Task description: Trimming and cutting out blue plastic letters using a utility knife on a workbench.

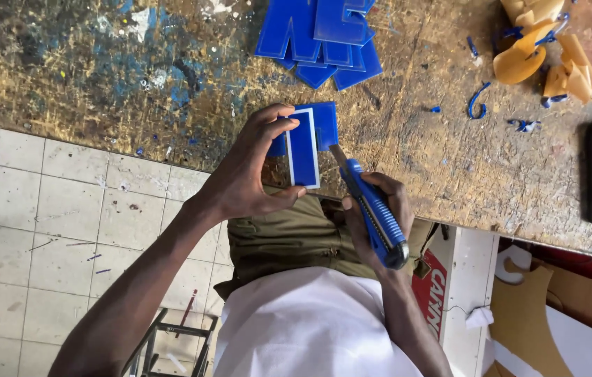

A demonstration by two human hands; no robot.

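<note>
My left hand [250, 174] grips a blue plastic piece [304, 143] with a white edge, held upright over the counter [414, 139] edge. My right hand [379, 213] is closed around a blue knife [372, 209], blade tip touching the piece's right side. More blue cutouts [324, 35] lie farther up the counter; yellow scraps [543, 49] sit well apart, far right.

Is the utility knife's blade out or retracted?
Out: the blade sticks out of the blue utility knife, reaching the blue letter piece.
</note>
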